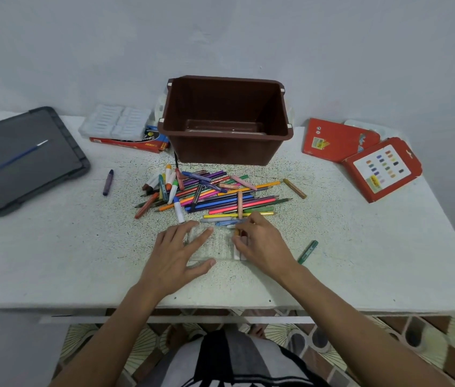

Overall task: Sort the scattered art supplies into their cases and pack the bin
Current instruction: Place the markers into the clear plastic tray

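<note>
Head view puts the job at its opening step, by my reading: the brown bin stands bare inside at the back of the surface, and nearly everything is still loose. Far left of the bin lies a grey lid with a blue paintbrush on it; nearer the bin a lone purple crayon lies apart, and a ribbed clear tray sits on a red box just beside the bin's left wall. Right in front of the bin sprawls the pile of pencils, markers and crayons, and in front of that a clear case. The left hand rests on the case's left end, fingers straight and spread, steadying it. The right hand is at the case's right end, fingers curled, seemingly pinching a yellow crayon over the slots. Seating it likely calls for lining it up with a groove while the case is held firm. A green crayon lies off to the right, and two red cartons lie right of the bin.
</note>
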